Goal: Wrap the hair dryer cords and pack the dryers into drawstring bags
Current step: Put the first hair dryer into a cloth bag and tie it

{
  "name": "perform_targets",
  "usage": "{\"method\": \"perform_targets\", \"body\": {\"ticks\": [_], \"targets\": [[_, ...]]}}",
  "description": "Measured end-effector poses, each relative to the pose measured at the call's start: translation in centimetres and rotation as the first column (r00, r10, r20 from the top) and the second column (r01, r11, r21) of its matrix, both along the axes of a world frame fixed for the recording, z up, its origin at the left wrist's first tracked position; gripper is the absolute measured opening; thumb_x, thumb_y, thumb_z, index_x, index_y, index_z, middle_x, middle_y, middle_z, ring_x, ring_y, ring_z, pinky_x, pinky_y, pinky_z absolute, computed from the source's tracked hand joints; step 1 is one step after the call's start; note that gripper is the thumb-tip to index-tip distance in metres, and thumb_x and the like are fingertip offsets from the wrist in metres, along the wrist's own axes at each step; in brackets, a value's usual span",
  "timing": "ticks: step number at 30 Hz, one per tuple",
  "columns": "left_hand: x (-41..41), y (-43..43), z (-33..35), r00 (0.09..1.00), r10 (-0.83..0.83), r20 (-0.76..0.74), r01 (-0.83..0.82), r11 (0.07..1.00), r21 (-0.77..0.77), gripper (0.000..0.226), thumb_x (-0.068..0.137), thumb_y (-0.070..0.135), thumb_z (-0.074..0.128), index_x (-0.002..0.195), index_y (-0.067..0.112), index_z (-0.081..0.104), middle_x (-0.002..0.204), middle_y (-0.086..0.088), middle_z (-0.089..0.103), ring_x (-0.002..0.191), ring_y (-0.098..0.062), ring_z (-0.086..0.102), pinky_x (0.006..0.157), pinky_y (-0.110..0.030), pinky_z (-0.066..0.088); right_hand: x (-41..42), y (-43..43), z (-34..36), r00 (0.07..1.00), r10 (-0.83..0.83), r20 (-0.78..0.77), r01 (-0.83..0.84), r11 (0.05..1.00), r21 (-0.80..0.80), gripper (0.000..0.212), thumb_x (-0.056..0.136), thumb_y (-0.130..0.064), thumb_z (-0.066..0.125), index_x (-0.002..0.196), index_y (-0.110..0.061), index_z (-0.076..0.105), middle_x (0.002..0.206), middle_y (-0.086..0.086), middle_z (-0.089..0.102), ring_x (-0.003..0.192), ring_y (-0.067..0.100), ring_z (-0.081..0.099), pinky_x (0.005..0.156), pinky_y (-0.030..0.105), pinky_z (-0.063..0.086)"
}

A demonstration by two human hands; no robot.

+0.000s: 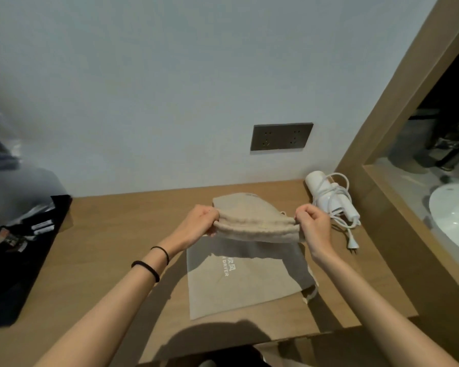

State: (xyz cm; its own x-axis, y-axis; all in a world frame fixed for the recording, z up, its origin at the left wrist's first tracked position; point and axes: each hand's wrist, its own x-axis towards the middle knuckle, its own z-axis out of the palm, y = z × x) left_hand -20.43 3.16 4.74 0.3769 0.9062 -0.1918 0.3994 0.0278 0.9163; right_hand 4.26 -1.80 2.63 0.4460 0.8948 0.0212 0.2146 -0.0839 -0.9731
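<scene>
The left grip [200,221] and right grip [314,226] pinch both ends of the tan bag [255,223]. A white dryer [329,201] lies at its two o'clock.

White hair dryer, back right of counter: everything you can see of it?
The white hair dryer lies on its side on the wooden counter, in the back right corner by the wall. Glossy plastic, round barrel end toward the wall. Its white cord is looped around the body several times; the plug trails loose on the counter, nearer the camera.
</scene>
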Motion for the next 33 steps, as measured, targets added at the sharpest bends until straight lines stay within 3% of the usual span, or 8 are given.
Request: {"method": "perform_targets", "body": {"ticks": [4, 6, 9, 13, 20, 25, 29, 33], "targets": [[-0.5, -1.5, -4.0, 0.845, -0.346, -0.409, 0.329, 0.938, -0.114, 0.035, 0.083, 0.018, 0.046, 0.05, 0.02, 0.034, 0.055, -0.002, 0.037, 0.054, -0.017, 0.036, 0.056, -0.029, 0.03, -0.9, -1.7, -3.4, 0.942, 0.293, 0.161, -0.234, 0.922, -0.308, 0.02, 0.08, -0.007, 0.055, 0.064, -0.018, 0.06, 0.064, 0.001, 0.059, 0.06, 0.016, 0.053, 0.062, 0.035, 0.042], [-0.4, -2.6, -6.2, 0.796, -0.406, -0.449, 0.377, 0.913, -0.155, 0.032, 0.085, 0.018, 0.044, 0.054, 0.016, 0.038, 0.055, -0.002, 0.039, 0.055, -0.019, 0.04, 0.057, -0.03, 0.032, -1.4, -2.9, -5.0, 0.841, 0.477, 0.255, -0.342, 0.834, -0.432, 0.014, 0.075, -0.015, 0.056, 0.075, -0.029, 0.059, 0.067, -0.003, 0.06, 0.061, 0.016, 0.055, 0.061, 0.035, 0.044], [-0.3, -3.8, -8.3, 0.716, -0.449, -0.535, 0.447, 0.883, -0.144, 0.023, 0.091, 0.022, 0.038, 0.088, 0.016, 0.059, 0.075, -0.002, 0.056, 0.072, -0.021, 0.05, 0.064, -0.031, 0.037, -2.0, -4.0, -5.9, 0.699, 0.624, 0.351, -0.39, 0.743, -0.544, 0.022, 0.077, -0.016, 0.056, 0.091, -0.033, 0.053, 0.064, -0.007, 0.051, 0.058, 0.012, 0.046, 0.052, 0.029, 0.033], [-0.7, -4.0, -10.1, 0.612, -0.477, -0.631, 0.499, 0.852, -0.161, 0.036, 0.093, 0.029, 0.035, 0.127, 0.036, 0.047, 0.108, -0.004, 0.066, 0.097, -0.026, 0.058, 0.078, -0.033, 0.043, -2.8, -3.7, -6.4, 0.616, 0.691, 0.377, -0.407, 0.689, -0.599, 0.028, 0.079, -0.017, 0.054, 0.102, -0.03, 0.043, 0.07, -0.008, 0.048, 0.063, 0.015, 0.045, 0.053, 0.031, 0.032], [0.0, -1.2, -10.8, 0.749, -0.328, -0.575, 0.324, 0.939, -0.115, 0.039, 0.092, 0.027, 0.038, 0.131, 0.032, 0.034, 0.096, -0.008, 0.069, 0.079, -0.029, 0.061, 0.069, -0.039, 0.048, -3.7, -0.2, -7.3, 0.687, 0.649, 0.327, -0.374, 0.702, -0.606, 0.039, 0.081, -0.009, 0.05, 0.11, -0.03, 0.035, 0.072, 0.003, 0.048, 0.07, 0.024, 0.049, 0.064, 0.039, 0.04], [-0.6, 1.7, -10.9, 0.78, -0.323, -0.536, 0.301, 0.944, -0.131, 0.053, 0.095, 0.026, 0.037, 0.145, 0.037, 0.022, 0.119, -0.015, 0.064, 0.098, -0.034, 0.062, 0.083, -0.044, 0.05, -2.2, 2.1, -6.7, 0.675, 0.503, 0.541, -0.145, 0.808, -0.57, 0.052, 0.089, -0.012, 0.044, 0.134, -0.035, 0.034, 0.115, 0.011, 0.052, 0.113, 0.033, 0.038, 0.096, 0.043, 0.037], [-2.2, 1.4, -10.5, 0.872, -0.299, -0.387, 0.269, 0.954, -0.13, 0.059, 0.095, 0.037, 0.05, 0.147, 0.029, 0.023, 0.138, -0.008, 0.05, 0.119, -0.029, 0.052, 0.088, -0.03, 0.042, -0.8, 1.1, -6.5, 0.576, 0.427, 0.697, 0.054, 0.831, -0.554, 0.048, 0.09, -0.017, 0.045, 0.135, -0.031, 0.035, 0.124, 0.012, 0.051, 0.113, 0.03, 0.039, 0.096, 0.04, 0.038], [-4.4, 0.2, -10.9, 0.921, -0.261, -0.29, 0.238, 0.965, -0.113, 0.039, 0.089, 0.039, 0.061, 0.123, 0.027, 0.05, 0.086, 0.006, 0.054, 0.077, -0.008, 0.05, 0.065, -0.019, 0.037, -1.7, -1.7, -6.2, 0.314, 0.472, 0.824, 0.055, 0.857, -0.512, 0.053, 0.078, -0.017, 0.056, 0.128, -0.024, 0.042, 0.13, 0.005, 0.04, 0.114, 0.027, 0.034, 0.091, 0.035, 0.03]]}}
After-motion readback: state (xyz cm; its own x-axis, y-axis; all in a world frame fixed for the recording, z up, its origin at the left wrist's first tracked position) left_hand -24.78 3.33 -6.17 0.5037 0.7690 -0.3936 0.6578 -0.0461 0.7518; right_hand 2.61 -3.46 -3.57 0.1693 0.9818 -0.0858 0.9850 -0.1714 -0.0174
